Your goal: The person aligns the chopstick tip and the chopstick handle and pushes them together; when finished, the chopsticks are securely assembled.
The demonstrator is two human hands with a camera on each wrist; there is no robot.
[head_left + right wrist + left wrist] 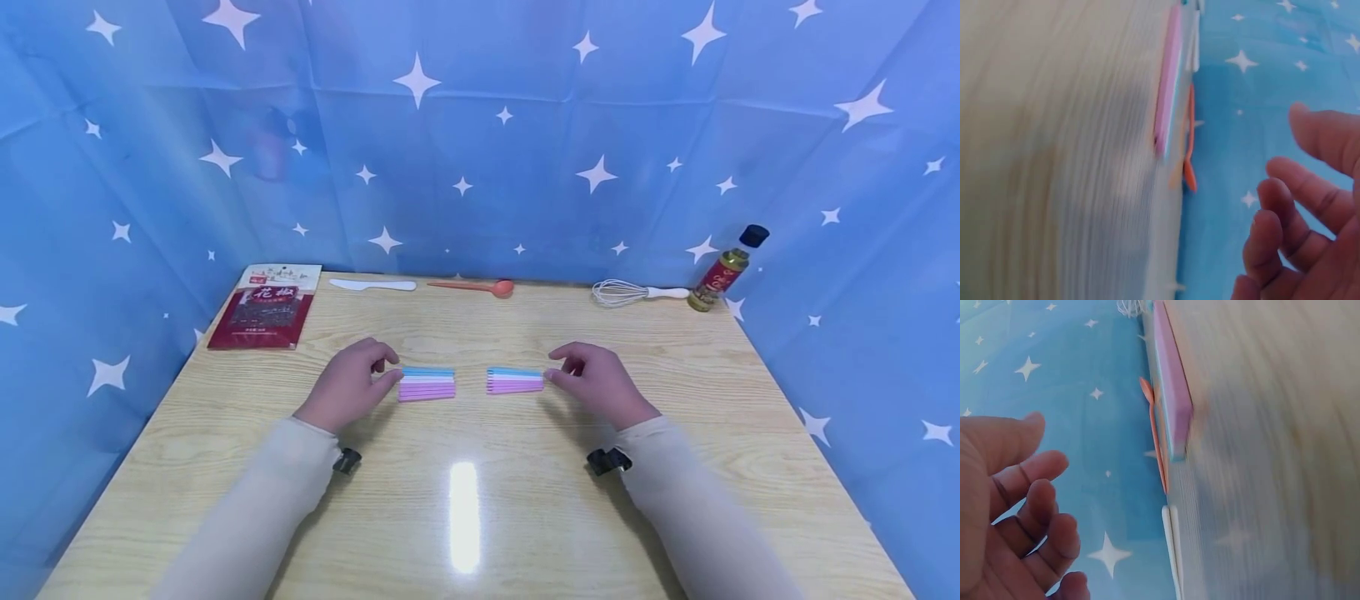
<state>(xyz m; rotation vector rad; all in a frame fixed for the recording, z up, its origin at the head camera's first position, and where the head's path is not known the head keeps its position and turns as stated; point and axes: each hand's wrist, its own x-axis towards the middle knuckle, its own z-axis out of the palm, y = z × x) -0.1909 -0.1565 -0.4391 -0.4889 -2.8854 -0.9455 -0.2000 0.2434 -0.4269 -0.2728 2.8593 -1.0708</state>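
Observation:
Two flat rows of thin blue, white and purple sticks lie side by side on the wooden table, a small gap between them. My left hand [351,382] hovers at the outer end of the left row [427,385], thumb and fingers loosely curved and apart. At the outer end of the right row [515,381] is my right hand [596,382], fingers bent in the same loose way. In the left wrist view the left hand [1022,506] holds nothing, and a purple edge of the sticks [1175,381] shows beyond it. The right wrist view shows an empty right hand [1310,219].
Along the table's back edge lie a white knife [372,285], an orange-red spoon [501,288] and a whisk [619,292]. A bottle [722,275] stands at the back right, and a red spice packet [266,308] lies at the back left. Blue star-patterned curtain [480,150] surrounds the table [390,517].

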